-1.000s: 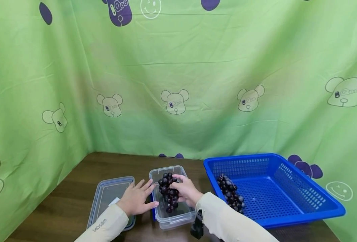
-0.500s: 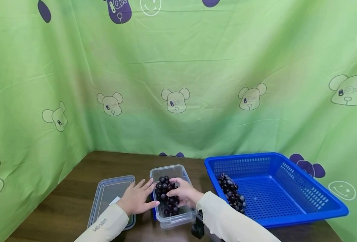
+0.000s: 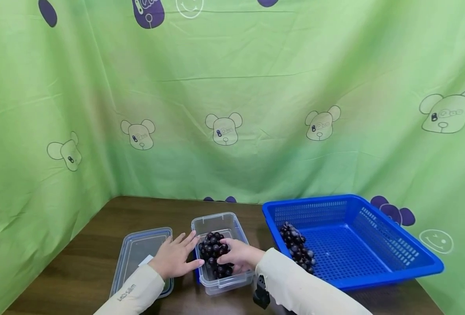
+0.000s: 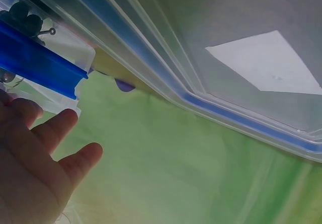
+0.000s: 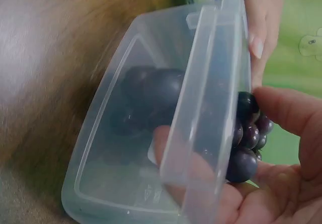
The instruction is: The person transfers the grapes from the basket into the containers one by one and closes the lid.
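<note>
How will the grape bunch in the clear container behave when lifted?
The grape bunch will likely sag and flex, being many grapes clustered together. Its round grapes would probably roll in the clear container if any came loose. Glossy skins may slip in the right hand.

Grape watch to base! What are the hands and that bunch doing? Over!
Right hand gripping grape bunch, inside clear box. Left hand spread at box's left edge. Lid off. Nothing seen blocking.
</note>
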A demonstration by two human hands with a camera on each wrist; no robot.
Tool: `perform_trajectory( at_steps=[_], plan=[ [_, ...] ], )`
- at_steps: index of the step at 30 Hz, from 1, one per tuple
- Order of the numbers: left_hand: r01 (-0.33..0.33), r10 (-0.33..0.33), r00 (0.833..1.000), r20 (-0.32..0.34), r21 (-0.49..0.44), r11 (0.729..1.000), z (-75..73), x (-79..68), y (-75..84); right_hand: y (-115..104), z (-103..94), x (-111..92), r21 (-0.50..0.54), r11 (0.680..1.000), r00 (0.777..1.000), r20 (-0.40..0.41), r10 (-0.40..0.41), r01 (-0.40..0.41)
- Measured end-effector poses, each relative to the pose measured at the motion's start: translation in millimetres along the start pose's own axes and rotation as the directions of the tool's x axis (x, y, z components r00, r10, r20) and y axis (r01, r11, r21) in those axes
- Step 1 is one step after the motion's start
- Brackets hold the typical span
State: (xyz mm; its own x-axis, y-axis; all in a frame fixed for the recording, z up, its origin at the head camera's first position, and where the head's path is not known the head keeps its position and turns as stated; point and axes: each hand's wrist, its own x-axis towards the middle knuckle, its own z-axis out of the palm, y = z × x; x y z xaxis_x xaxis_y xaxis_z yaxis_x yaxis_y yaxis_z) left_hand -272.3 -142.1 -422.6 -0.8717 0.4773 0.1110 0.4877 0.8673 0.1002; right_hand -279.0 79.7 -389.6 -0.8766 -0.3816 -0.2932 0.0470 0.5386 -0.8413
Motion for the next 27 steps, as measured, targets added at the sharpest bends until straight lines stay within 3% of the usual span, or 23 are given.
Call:
perform_trajectory(
  at_steps=[4,8,11,15,18,23,27],
  plan=[
    [0.001,-0.001,1.0,0.003,0.0,1.0,-3.0,-1.5,1.1,-2.3,-3.2,-4.0,-0.073,0.997,0.999,0.043,-0.022,0.025],
    [0.01,-0.01,1.0,0.017,-0.011,1.0,-5.7,-3.5,2.9,-9.0,-14.6,-10.9,-0.215,0.976,0.997,0.083,0.002,0.016],
    [0.013,-0.012,1.0,0.02,-0.016,1.0,-6.8,-4.2,3.7,-17.3,-30.4,-15.2,-0.291,0.957,0.998,0.062,0.008,0.01],
    [0.007,-0.006,1.0,0.015,-0.023,1.0,-6.3,-4.2,3.4,-20.3,-64.0,-17.0,-0.256,0.966,0.999,0.043,-0.001,0.012],
    [0.006,-0.006,1.0,0.007,-0.028,1.0,-4.9,-4.0,1.6,-15.6,-96.3,-19.0,-0.177,0.984,0.997,0.08,0.01,0.004],
    [-0.005,0.005,1.0,-0.016,-0.018,1.0,-0.9,-1.8,-2.1,6.1,-150.7,-25.3,-0.028,0.999,0.988,0.152,0.026,-0.022],
    [-0.015,0.015,1.0,-0.021,-0.016,1.0,2.1,-0.2,-4.0,26.6,-183.2,-32.3,0.052,0.998,0.985,0.169,0.031,-0.04]
  ],
)
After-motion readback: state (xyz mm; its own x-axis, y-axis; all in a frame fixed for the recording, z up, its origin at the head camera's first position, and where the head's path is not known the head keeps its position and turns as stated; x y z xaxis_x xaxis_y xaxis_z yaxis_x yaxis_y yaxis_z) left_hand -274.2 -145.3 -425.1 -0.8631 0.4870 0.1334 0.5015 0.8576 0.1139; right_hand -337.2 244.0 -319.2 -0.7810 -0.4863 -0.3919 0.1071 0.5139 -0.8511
